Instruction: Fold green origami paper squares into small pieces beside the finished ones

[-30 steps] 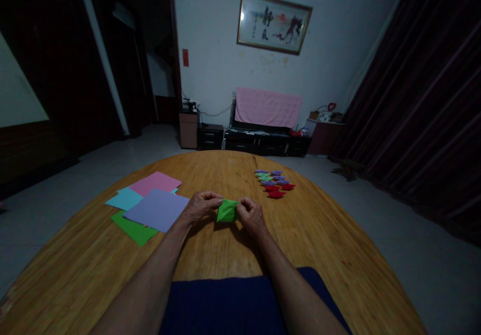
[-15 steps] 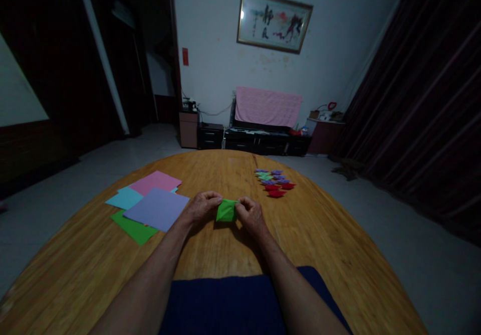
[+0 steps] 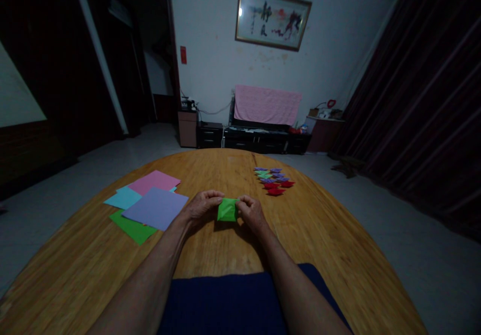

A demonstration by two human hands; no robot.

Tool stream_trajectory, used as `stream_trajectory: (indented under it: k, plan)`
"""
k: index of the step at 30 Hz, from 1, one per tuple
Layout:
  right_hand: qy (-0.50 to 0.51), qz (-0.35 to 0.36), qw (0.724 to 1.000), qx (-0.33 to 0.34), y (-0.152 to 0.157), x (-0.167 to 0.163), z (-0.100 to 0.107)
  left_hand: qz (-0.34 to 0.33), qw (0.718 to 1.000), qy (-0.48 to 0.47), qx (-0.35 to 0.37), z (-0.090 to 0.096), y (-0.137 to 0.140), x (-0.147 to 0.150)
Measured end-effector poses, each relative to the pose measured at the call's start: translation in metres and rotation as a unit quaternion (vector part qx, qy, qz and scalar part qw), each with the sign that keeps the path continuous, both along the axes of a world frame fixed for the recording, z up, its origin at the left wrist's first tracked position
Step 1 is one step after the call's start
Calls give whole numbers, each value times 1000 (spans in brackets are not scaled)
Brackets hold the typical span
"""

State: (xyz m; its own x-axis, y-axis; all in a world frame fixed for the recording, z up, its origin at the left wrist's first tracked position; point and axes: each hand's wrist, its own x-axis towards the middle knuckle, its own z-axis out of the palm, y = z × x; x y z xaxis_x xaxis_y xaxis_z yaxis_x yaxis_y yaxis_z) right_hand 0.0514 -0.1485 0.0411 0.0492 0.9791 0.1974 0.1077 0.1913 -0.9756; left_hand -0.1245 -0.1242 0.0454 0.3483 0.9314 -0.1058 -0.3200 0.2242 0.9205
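A small folded piece of green paper [image 3: 227, 210] is held up between my two hands over the middle of the table. My left hand [image 3: 204, 205] pinches its upper left corner. On the other side, my right hand [image 3: 251, 212] grips the upper right corner between thumb and finger. Creases cross the paper's near face, which looks roughly square. What lies behind the paper and the far fingertips is hidden.
Loose sheets lie at the left of the round wooden table [image 3: 300, 234]: purple [image 3: 156, 208], pink [image 3: 155, 181], light blue [image 3: 122, 198] and green [image 3: 133, 227]. Several small folded paper shapes [image 3: 276, 191], red, purple and pale green, stand in rows at the right.
The green paper's outline has gone from slanted at the lower left to squarer. Both hands keep their pinch, and the view has shifted slightly.
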Motion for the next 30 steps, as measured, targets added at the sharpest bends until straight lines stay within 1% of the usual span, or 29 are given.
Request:
stream_trajectory:
  k: [3,5,11,14,16,18,19,21,23,25,28,30]
  plan:
    - [-3,3,1000,-5,0,0,0,-23,1000,17,-6,0,-2,0]
    - [-8,10,1000,-14,0,-1,-1,-26,999,32,-1,-2,-1,0]
    - [-22,6,999,-29,7,-4,-11,-2,996,86,38,-15,5,-1]
    - [-44,0,999,-10,14,-2,-19,15,989,139,46,-17,4,1]
    - [-93,-20,995,19,17,0,-23,26,979,193,62,-17,3,4]
    - [-167,-47,983,53,20,1,-27,47,958,260,107,-17,5,6]
    - [-204,-62,975,67,20,2,-29,57,943,297,140,-17,6,6]
    - [-266,-86,957,84,20,2,-30,68,904,362,218,-18,9,7]
    - [-315,-96,940,91,19,1,-31,62,868,405,281,-18,10,6]
    - [-356,-89,925,103,17,1,-31,56,847,426,313,-17,9,7]
    - [-408,-71,902,122,16,4,-33,56,826,451,333,-18,5,8]
    - [-435,-60,889,132,16,6,-34,51,804,481,347,-19,3,9]
